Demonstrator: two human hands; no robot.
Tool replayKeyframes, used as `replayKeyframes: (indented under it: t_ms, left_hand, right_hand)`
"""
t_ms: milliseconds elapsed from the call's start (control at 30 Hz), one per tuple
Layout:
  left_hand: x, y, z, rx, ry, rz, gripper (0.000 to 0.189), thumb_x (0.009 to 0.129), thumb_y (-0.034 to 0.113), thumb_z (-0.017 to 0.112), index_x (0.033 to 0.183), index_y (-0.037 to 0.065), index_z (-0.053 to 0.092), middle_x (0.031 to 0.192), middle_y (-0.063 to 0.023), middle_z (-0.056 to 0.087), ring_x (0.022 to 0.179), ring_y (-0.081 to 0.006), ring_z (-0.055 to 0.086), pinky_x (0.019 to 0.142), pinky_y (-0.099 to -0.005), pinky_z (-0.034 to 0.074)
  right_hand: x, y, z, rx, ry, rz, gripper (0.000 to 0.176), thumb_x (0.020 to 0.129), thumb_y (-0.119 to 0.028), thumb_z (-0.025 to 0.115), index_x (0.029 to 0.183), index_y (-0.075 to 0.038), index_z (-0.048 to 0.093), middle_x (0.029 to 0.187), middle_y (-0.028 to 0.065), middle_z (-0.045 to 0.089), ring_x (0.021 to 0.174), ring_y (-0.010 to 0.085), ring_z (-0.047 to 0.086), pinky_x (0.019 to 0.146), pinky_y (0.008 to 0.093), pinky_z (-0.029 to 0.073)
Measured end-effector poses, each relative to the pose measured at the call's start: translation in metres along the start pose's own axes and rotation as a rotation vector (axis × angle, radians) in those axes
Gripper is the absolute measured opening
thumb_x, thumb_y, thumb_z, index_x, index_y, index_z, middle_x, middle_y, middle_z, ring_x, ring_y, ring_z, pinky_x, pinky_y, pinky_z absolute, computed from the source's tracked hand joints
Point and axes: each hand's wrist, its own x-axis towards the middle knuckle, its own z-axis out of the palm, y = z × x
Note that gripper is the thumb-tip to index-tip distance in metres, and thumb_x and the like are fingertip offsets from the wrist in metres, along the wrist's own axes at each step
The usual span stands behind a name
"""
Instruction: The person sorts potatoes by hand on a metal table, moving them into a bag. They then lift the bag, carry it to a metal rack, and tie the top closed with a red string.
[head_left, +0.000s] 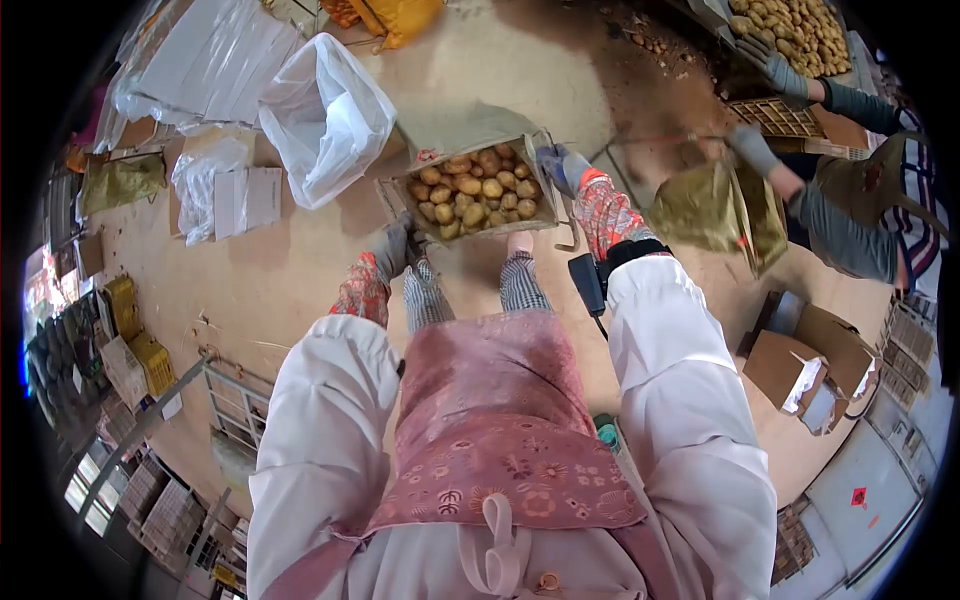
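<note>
In front of my feet is a shallow crate point(490, 234) filled with brown potatoes point(475, 188). My left hand point(393, 247), in a grey glove, is closed at the crate's near left corner; its fingers are partly hidden. At the right side, my right hand point(563, 170), in a bluish-grey glove, has its fingers bent over the rim. Patterned red sleeve covers show at both wrists. A large clear plastic bag point(328, 120) stands with its mouth spread, just left of the crate.
A co-worker at the right has one gloved hand point(772, 68) by heaped potatoes point(795, 32) and the other point(752, 150) near an olive sack point(715, 205). Cardboard boxes point(800, 360) sit at the right; a white carton point(248, 200) and a metal frame point(235, 405) are left.
</note>
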Motion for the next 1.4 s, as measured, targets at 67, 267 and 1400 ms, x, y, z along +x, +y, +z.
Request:
replayKeyframes:
  t_ms: [67, 267, 1400]
  left_hand:
    - [-0.014, -0.004, 0.02, 0.05, 0.083, 0.027, 0.026, 0.095, 0.04, 0.053, 0.084, 0.017, 0.054, 0.065, 0.0033, 0.047, 0.056, -0.012, 0.046, 0.054, -0.028, 0.044]
    - [-0.022, -0.058, 0.038, 0.051, 0.303, 0.148, 0.031, 0.092, 0.043, 0.057, 0.082, 0.015, 0.049, 0.061, -0.0002, 0.048, 0.048, -0.0152, 0.047, 0.044, -0.0317, 0.043]
    - [-0.008, -0.252, 0.01, 0.294, 0.494, 0.925, 0.026, 0.096, 0.028, 0.058, 0.104, 0.003, 0.056, 0.082, -0.0004, 0.057, 0.071, -0.0106, 0.049, 0.06, -0.0278, 0.042]
  right_hand:
    - [-0.007, 0.008, 0.006, 0.611, -0.165, -0.03, 0.029, 0.096, -0.022, 0.055, 0.119, -0.003, 0.055, 0.099, 0.0069, 0.063, 0.082, 0.016, 0.057, 0.07, 0.0299, 0.048]
    - [-0.058, 0.01, 0.009, 1.139, -0.042, 0.245, 0.043, 0.103, -0.033, 0.038, 0.127, -0.001, 0.054, 0.116, 0.0111, 0.061, 0.104, 0.0222, 0.057, 0.092, 0.0307, 0.044]
    - [-0.152, 0.042, -0.018, 0.027, -0.182, -0.148, 0.056, 0.093, -0.038, 0.063, 0.129, 0.0, 0.044, 0.087, 0.0064, 0.059, 0.073, 0.015, 0.054, 0.065, 0.0303, 0.047]
